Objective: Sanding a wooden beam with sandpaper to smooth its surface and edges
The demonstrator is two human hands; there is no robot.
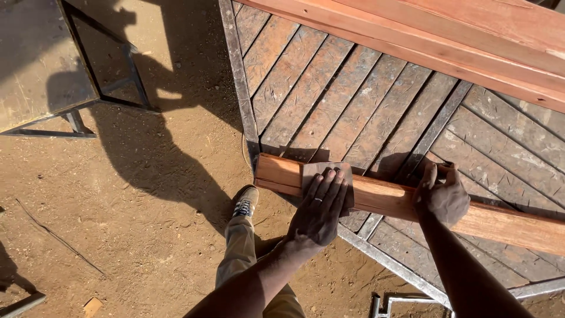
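Currently left hand (pixel 319 209) lies flat, pressing sandpaper (pixel 327 176) on the plank (pixel 382 200) near its end; right hand (pixel 441 197) grips the plank on the slatted surface (pixel 329 100). Sanding looks underway; most length remains.

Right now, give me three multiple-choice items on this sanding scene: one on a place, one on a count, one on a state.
1. Where does the sandpaper lie?
A. on the dirt ground
B. on the reddish plank under the left hand
C. on the grey table

2. How many shoes show?
A. one
B. two
C. three

3. How does the right hand meet the plank?
A. hovers above it
B. grips it, fingers curled over it
C. rests flat beside it

Answers:
1. B: the left hand presses the sheet flat onto the plank near its end.
2. A: a single shoe stands on the dirt by the slatted bench.
3. B: the fingers wrap the plank's far edge.
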